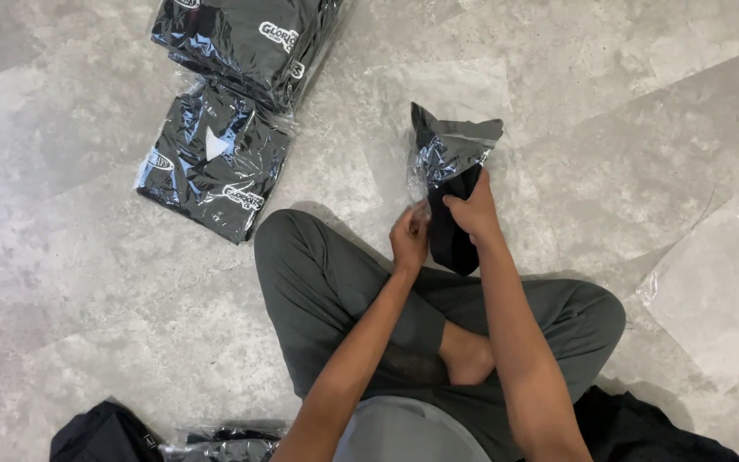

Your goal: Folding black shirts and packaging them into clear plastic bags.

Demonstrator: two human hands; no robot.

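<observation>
I sit cross-legged on a grey floor. My right hand [475, 210] grips a folded black garment [455, 239] whose upper part is inside a clear plastic bag [448, 145]. My left hand [410, 238] pinches the open edge of that bag beside the garment. The lower end of the garment hangs out over my knee.
Bagged black garments lie at the upper left in a stack [250, 38], with a single pack [213, 162] below it. Empty clear bags lie on the floor at the right [720, 291] and behind my hands [438, 90]. Loose black cloth [104, 436] and more packs sit at the bottom left; dark cloth [643, 428] at the bottom right.
</observation>
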